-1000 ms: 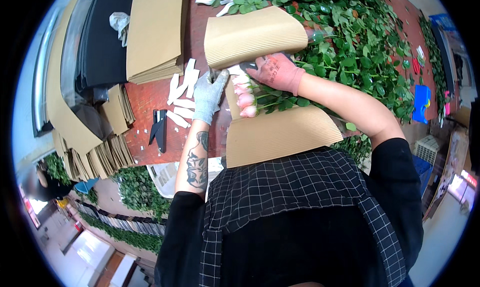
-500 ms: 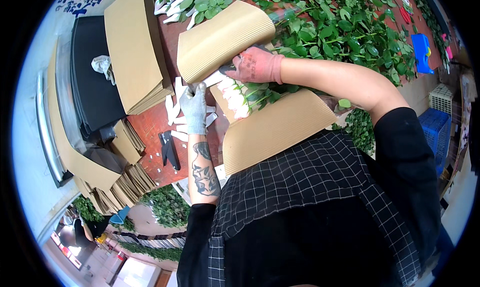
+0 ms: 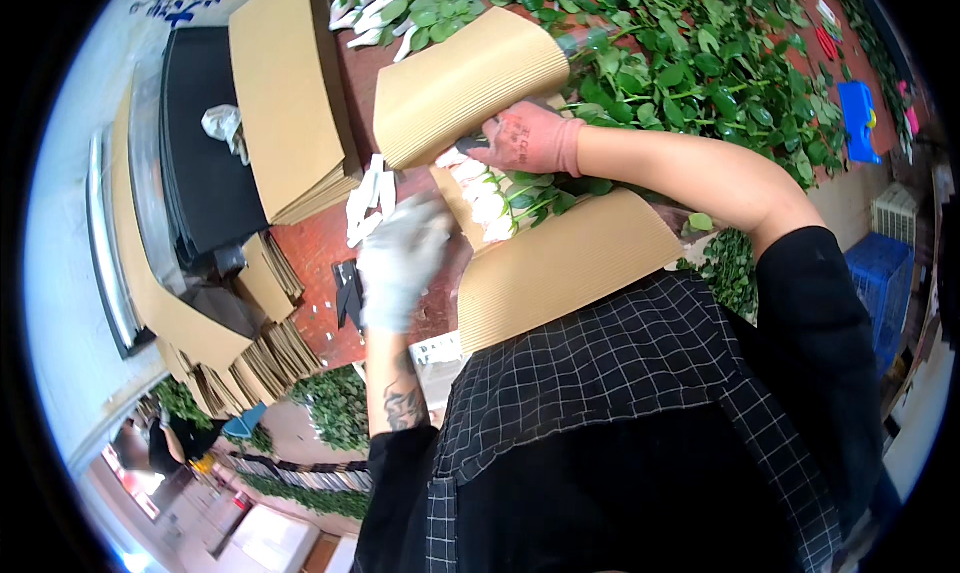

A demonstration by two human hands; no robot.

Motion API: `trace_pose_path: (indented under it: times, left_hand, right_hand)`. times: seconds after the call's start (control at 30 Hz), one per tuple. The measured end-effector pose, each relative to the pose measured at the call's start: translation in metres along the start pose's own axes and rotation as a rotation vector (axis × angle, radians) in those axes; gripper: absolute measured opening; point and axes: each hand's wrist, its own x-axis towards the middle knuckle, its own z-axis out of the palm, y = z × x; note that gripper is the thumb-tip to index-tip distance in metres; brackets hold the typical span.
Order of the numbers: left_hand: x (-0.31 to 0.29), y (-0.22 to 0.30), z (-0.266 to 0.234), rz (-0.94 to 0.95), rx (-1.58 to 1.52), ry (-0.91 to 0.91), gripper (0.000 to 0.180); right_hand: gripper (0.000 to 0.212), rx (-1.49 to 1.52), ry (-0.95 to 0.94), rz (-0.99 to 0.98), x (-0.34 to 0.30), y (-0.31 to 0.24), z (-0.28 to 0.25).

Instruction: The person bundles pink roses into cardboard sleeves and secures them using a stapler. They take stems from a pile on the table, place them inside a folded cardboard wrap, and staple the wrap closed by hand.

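Observation:
An open sheet of corrugated cardboard [image 3: 570, 263] lies in front of me, its far flap [image 3: 470, 83] curled over. Between the flaps rests a row of pale pink and white roses [image 3: 488, 208], with green leaves. My right hand [image 3: 530, 138], in a pinkish-red glove with dark fingertips, is closed over the far end of the row, against the folded flap; some fingers are hidden. Left of the cardboard, my left hand [image 3: 405, 258] in a pale grey glove is smeared by motion above the red table. Near it are limp white pieces [image 3: 371, 203] and a black stapler [image 3: 347, 293].
Leafy rose stems [image 3: 680, 73] cover the table's far right. Stacks of brown cardboard [image 3: 290, 93] and black sheets [image 3: 205, 143] stand at left. Toward the right edge are a blue tool [image 3: 858, 121], red-handled scissors [image 3: 826, 43] and a blue crate [image 3: 880, 283].
My left hand has dropped from the cardboard's left edge toward me, over the white pieces and stapler. The right hand stays at the roses, its fingers slightly shifted. The whole view has shifted a little.

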Motion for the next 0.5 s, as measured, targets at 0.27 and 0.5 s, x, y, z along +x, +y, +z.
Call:
trace_pose_path:
  times: [0.27, 0.5]
  left_hand:
    - [0.012, 0.022, 0.044, 0.049, 0.112, -0.352, 0.052]
    - [0.013, 0.026, 0.045, 0.028, 0.087, -0.371, 0.051]
  right_hand:
    - [0.023, 0.007, -0.122, -0.01, 0.014, -0.005, -0.012]
    - [0.022, 0.012, -0.14, 0.033, 0.009, -0.007, -0.002]
